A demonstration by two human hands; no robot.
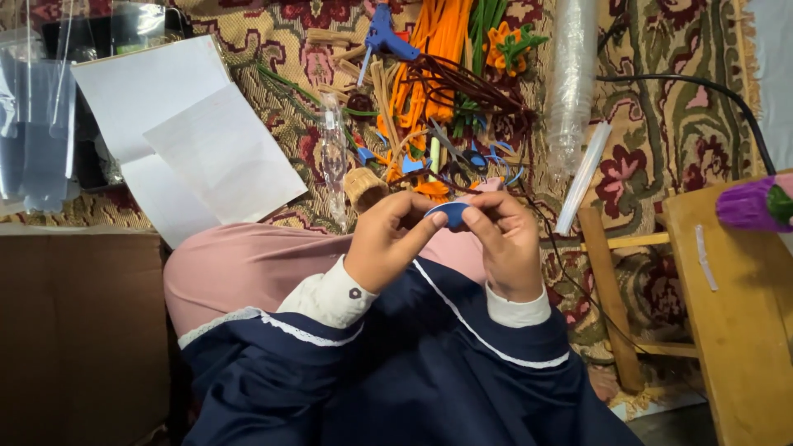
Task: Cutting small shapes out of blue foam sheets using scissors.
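Left hand [387, 239] and right hand [505, 239]: fingers of both pinched on small blue piece [450, 214]. Beyond fingers: orange stems [438, 41], blue glue gun [384, 37], white paper [190, 136] on carpet [661, 124].

Soft, even daylight; white sheets of paper [186, 140] glare slightly, the frame's edges bend, and the lower foreground sits dim.

Blue piece [450, 213] mostly hidden between fingers, purple flower [756, 204] cut by right edge, perhaps felt.
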